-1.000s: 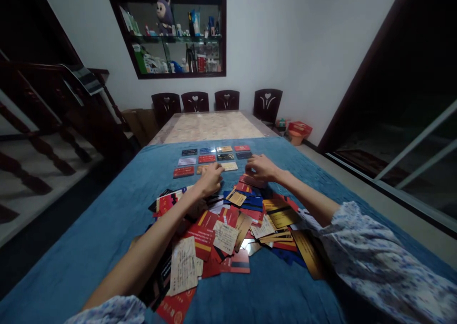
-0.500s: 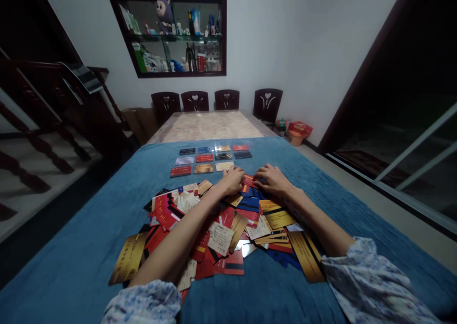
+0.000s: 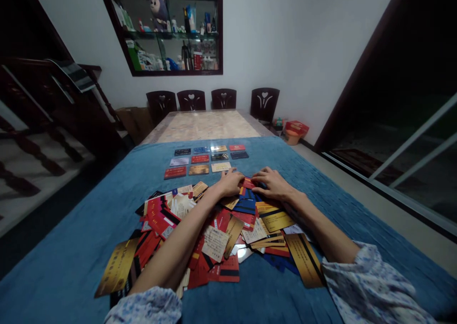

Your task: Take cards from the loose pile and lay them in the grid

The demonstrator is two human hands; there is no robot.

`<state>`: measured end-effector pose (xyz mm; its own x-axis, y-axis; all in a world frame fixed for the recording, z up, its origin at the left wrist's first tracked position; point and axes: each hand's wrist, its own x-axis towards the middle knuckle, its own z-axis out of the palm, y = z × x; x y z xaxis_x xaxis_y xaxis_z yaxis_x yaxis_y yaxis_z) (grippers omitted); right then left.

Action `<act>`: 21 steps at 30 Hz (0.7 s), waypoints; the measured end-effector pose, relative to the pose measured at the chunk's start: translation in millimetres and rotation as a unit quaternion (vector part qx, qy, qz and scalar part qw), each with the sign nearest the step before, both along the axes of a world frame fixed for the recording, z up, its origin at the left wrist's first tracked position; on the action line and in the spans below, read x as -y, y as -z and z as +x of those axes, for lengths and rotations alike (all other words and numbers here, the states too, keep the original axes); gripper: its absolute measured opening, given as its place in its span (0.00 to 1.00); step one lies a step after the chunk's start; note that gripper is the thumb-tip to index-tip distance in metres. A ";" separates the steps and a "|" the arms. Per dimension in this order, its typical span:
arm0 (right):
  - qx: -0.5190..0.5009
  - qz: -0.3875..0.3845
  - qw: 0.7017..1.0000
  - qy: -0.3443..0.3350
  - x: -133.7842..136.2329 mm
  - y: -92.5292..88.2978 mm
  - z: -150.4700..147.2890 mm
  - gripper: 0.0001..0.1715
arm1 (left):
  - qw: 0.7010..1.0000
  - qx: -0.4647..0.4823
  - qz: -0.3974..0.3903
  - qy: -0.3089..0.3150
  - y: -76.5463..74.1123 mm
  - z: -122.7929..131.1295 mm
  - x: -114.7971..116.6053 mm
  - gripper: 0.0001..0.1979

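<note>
My left hand (image 3: 230, 182) and my right hand (image 3: 272, 183) meet at the far side of a loose heap of bank-style cards. Between their fingertips lies a red card (image 3: 247, 183); my fingers are bent and pinch its two ends, though the undersides of the fingers are hidden. Just below it in the heap are blue cards (image 3: 244, 206) and a gold card with a dark stripe (image 3: 275, 217). A cream card (image 3: 215, 244) and a brown-gold card (image 3: 233, 236) lie nearer to me. My left forearm crosses over the heap and covers part of it.
Beyond my hands, cards stand in neat rows, among them a cream one (image 3: 221, 167) and a red one (image 3: 175, 172). A blue cloth (image 3: 89, 209) covers the near table; the bare marble-like top (image 3: 214, 124) stretches behind. Dark chairs (image 3: 223, 99) line the far end.
My view has shifted slightly, so the cards appear a little further left. My hands stay at the red card; the fingers of my right hand have moved slightly. The rows look the same.
</note>
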<state>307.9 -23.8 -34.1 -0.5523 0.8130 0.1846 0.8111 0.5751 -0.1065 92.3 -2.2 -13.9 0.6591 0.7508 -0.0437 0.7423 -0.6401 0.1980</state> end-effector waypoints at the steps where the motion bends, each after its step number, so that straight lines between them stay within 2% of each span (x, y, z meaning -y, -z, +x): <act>1: -0.003 0.002 1.000 -0.004 -0.4 0.8 0.3 0.23 | 1.000 0.002 0.006 0.003 0.0 -1.0 0.5 0.15; 12: -0.036 0.017 0.998 -0.055 1.6 -3.2 5.7 0.16 | 0.995 -0.034 0.052 0.073 -10.1 -6.0 7.1 0.10; 21: -0.057 -0.004 0.996 -0.066 7.1 -12.5 9.3 0.15 | 0.995 -0.005 0.061 0.079 -14.4 -6.2 11.6 0.10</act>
<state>317.2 -30.9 -21.7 -0.6309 0.7360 0.2456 0.7104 0.6752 -0.1986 86.1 -13.8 0.5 0.7691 0.6383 0.0340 0.6324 -0.7676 0.1043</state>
